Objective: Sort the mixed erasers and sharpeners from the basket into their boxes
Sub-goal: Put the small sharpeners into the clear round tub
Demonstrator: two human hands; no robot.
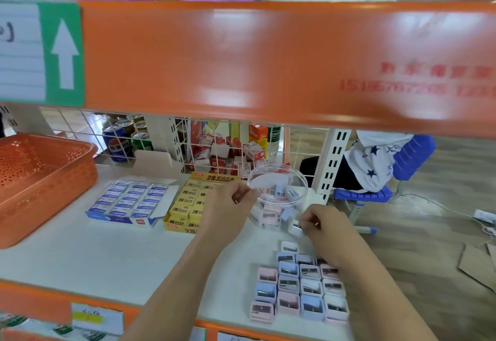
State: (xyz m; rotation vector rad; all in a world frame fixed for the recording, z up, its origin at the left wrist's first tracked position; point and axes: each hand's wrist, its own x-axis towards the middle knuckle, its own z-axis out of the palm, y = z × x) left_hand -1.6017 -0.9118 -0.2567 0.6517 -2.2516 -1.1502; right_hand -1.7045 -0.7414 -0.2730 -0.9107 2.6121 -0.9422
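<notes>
Orange basket [40, 179]; pink, blue, white sharpeners [300, 287]

Bare shelf top [107, 260] free front-left, between orange basket [40, 179] and sharpener rows [298, 287]; low orange beam [268, 59] overhead.

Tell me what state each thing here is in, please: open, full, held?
Orange basket: upright, nothing visible inside.
Blue eraser box: flap open, packed with erasers.
Yellow 2B eraser box: open, nearly full.
Clear round tub: lidless, partly filled with sharpeners.
Sharpeners on the shelf: laid in rows, blades up.
White sharpener: pinched by the right hand.
Left hand: fingers curled at the tub's rim; grip unclear.
</notes>
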